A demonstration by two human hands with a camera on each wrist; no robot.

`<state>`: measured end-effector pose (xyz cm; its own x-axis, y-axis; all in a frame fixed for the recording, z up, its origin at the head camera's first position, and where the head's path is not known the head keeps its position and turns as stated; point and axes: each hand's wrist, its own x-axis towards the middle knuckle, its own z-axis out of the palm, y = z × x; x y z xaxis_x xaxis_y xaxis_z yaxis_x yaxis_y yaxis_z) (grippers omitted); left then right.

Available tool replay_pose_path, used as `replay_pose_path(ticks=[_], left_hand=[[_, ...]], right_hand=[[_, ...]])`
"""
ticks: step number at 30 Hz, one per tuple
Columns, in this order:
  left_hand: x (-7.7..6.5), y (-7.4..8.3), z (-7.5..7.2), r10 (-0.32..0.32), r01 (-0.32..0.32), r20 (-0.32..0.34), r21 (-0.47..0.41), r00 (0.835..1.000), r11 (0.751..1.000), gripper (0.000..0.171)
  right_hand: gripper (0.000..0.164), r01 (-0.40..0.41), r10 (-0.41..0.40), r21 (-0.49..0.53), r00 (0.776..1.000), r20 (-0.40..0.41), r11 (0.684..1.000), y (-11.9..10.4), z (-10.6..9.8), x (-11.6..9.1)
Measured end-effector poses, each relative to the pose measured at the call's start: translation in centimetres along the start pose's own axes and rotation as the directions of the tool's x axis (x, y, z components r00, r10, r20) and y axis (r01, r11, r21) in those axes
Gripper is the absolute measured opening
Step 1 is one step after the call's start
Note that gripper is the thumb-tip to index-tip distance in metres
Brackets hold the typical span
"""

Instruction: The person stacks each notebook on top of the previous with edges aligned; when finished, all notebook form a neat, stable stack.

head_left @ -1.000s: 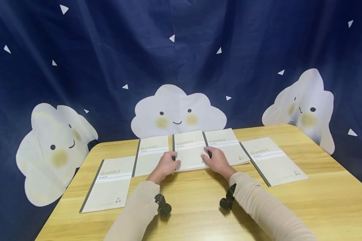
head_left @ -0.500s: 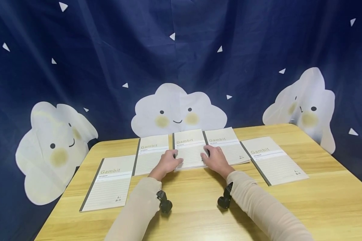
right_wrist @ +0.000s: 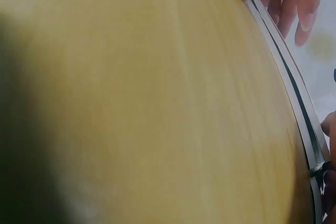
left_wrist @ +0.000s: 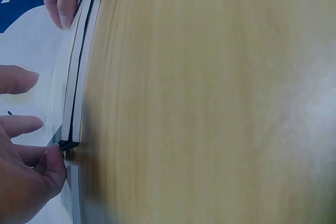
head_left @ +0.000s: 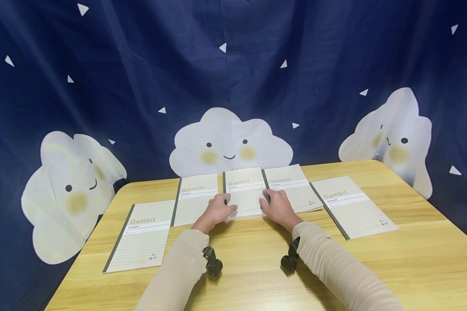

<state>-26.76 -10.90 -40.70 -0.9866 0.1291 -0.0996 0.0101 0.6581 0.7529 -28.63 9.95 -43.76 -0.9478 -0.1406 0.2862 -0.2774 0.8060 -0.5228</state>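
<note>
Two stacked cream notebooks with dark spines lie at the far middle of the table; the top notebook (head_left: 242,190) reads "Gambit". My left hand (head_left: 217,209) holds their left side, and its thumb and a finger pinch the near spine corner in the left wrist view, the other fingers reaching out over the cover. On the right side, my right hand (head_left: 279,207) grips the edge with bent fingers and thumb. The lower notebook (left_wrist: 86,72) shows as a second edge beneath the top one. In the right wrist view most of my right hand (right_wrist: 329,127) is cut off.
Further notebooks flank the pair: one left notebook (head_left: 196,198), one right notebook (head_left: 292,188) close beside it, and outer notebooks (head_left: 142,235) (head_left: 354,207) nearer the front. A dark blue curtain (head_left: 233,65) with cloud faces hangs behind the wooden table (head_left: 253,268).
Both hands stay on the middle notebooks, with only slight shifts of the fingers and wrists. The left thumb lies a little further right over the cover. The other notebooks have not moved.
</note>
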Motion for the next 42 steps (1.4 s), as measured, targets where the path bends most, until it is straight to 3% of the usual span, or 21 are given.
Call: replay_pose_path(ticks=[12, 18, 42], left_hand=[[-0.06, -0.03, 0.13, -0.01, 0.01, -0.007, -0.006, 1.0, 1.0, 0.061], [-0.06, 0.02, 0.2, -0.012, 0.012, -0.006, -0.011, 1.0, 1.0, 0.061], [-0.16, -0.09, 0.19, -0.006, 0.006, -0.001, 0.0, 1.0, 1.0, 0.059]], right_hand=[[0.036, 0.016, -0.016, -0.014, 1.0, -0.021, 1.0, 0.01, 0.19, -0.17], [0.014, 0.06, -0.062, -0.04, 0.997, -0.047, 0.997, 0.1, 0.28, -0.04], [0.019, 0.091, -0.092, -0.018, 0.995, -0.047, 0.996, 0.36, 0.33, -0.01]])
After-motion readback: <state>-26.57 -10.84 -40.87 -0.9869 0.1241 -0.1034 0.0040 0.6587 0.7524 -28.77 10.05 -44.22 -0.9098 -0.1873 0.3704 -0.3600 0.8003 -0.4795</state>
